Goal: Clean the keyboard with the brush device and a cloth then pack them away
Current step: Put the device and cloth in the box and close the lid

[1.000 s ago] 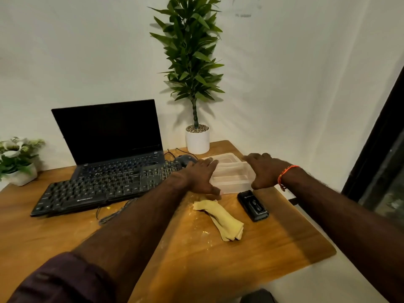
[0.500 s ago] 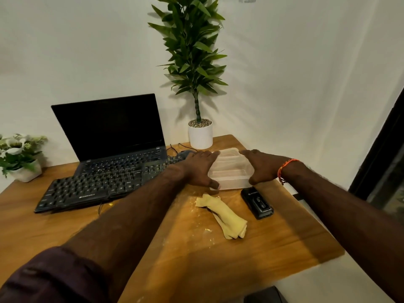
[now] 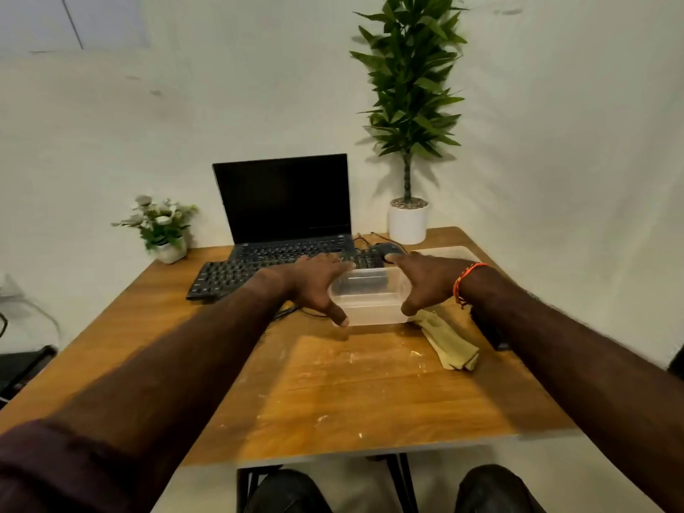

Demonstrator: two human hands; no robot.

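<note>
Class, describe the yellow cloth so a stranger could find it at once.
Start at the wooden table and find the clear plastic box held between both hands. The crumpled pale yellow cloth lies just right of that box. It is the only soft, yellow thing there.

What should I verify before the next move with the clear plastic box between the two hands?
1. Grip: left hand and right hand hold the clear plastic box from both sides: ok.
2. Flat translucent lid is off, lying on the wooden table behind the right hand: ok.
3. Folded yellow cloth lies free beside the box: ok.
4. Black brush device is mostly hidden by the right forearm: cannot tell.
5. Box empty inside: cannot tell.
</note>
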